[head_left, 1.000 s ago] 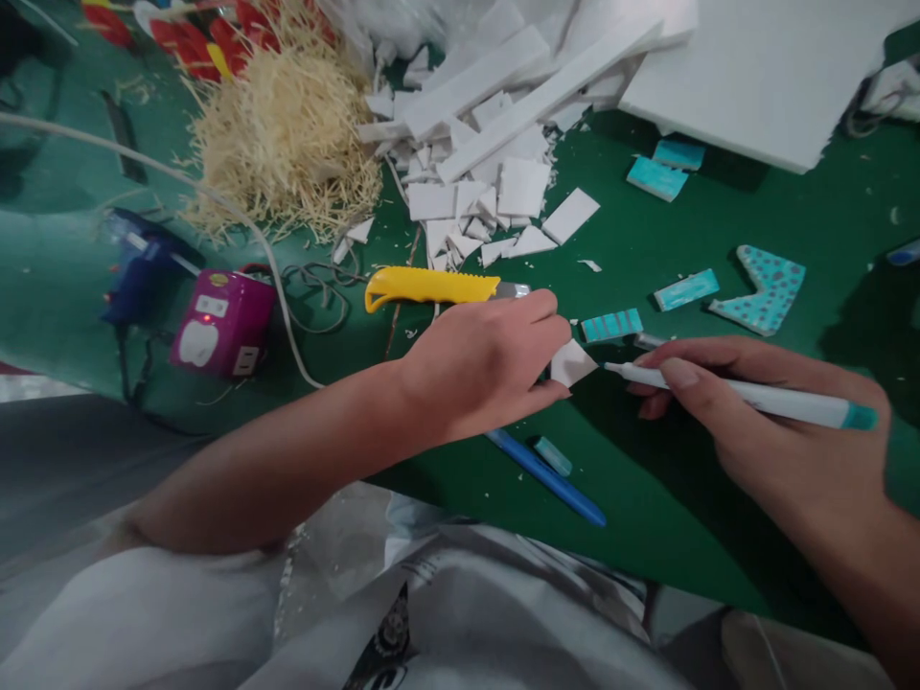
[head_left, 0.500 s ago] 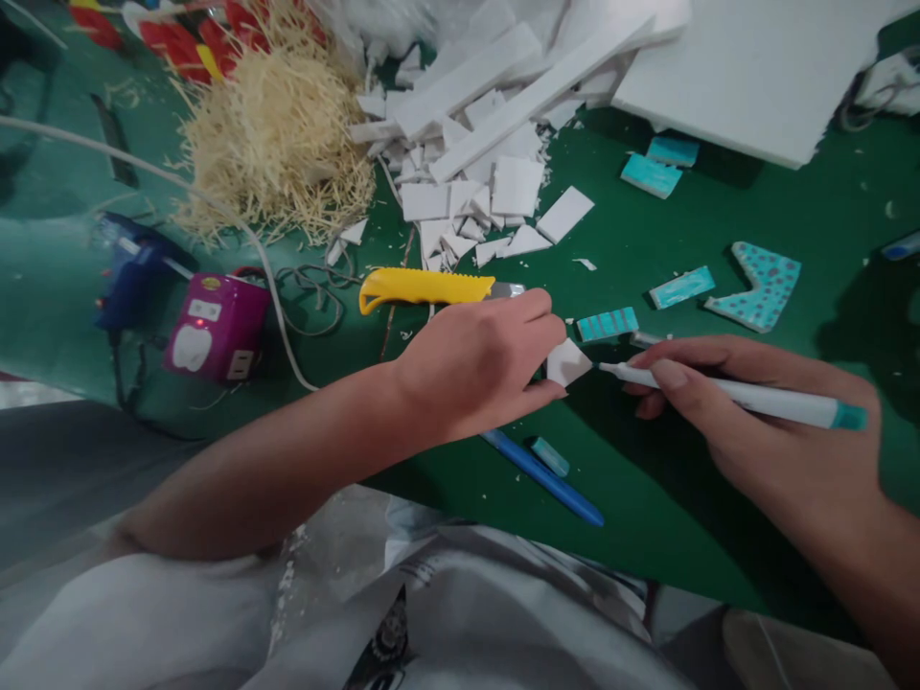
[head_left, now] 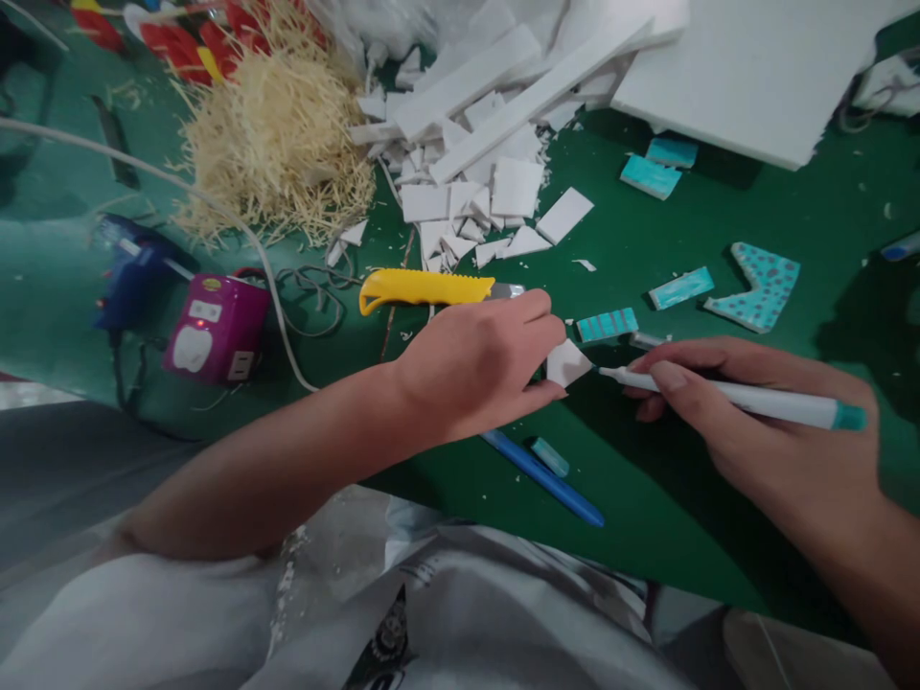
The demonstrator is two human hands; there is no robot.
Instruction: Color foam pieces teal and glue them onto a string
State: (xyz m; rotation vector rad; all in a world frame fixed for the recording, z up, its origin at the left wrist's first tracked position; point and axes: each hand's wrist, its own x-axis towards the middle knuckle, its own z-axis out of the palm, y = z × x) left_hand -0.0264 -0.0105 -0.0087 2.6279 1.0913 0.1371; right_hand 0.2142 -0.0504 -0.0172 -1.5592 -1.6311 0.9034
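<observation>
My left hand (head_left: 485,359) pinches a small white foam piece (head_left: 567,364) between thumb and fingers. In my right hand (head_left: 762,431) is a white marker (head_left: 783,402) with a teal end, its tip touching or very close to the piece's right corner. Just beyond the left hand lies a yellow utility knife (head_left: 431,287), blade pointing right. A teal striped foam piece (head_left: 608,325) rests behind the white one. Nearer my body are a blue pen (head_left: 550,479) and a teal marker cap (head_left: 551,456).
White foam scraps (head_left: 489,182) are heaped at the back, beside straw-like shreds (head_left: 280,144) and a large white foam sheet (head_left: 733,67). A dotted teal piece (head_left: 766,287) lies to the right. Leftward sit a purple power adapter (head_left: 216,326), a blue glue gun (head_left: 133,268) and a white cable (head_left: 251,240).
</observation>
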